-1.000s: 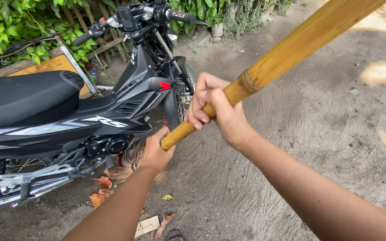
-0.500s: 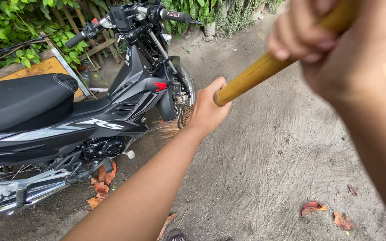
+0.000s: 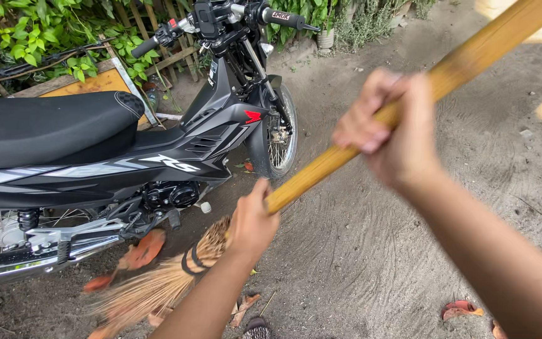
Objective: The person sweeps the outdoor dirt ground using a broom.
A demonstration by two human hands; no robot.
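One black motorcycle (image 3: 127, 150) stands left on the dirt ground (image 3: 377, 263). Broom (image 3: 346, 157) runs diagonally beside it, bristles low near the engine. Left hand (image 3: 252, 223) grips the handle low; right hand (image 3: 390, 135) grips it higher. Dry leaves (image 3: 462, 309) lie near right.

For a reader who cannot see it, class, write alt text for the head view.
Two bare hands, left hand low and right hand higher, grip a bamboo-handled broom whose straw bristles brush sandy ground and dry leaves beside a parked black motorcycle.
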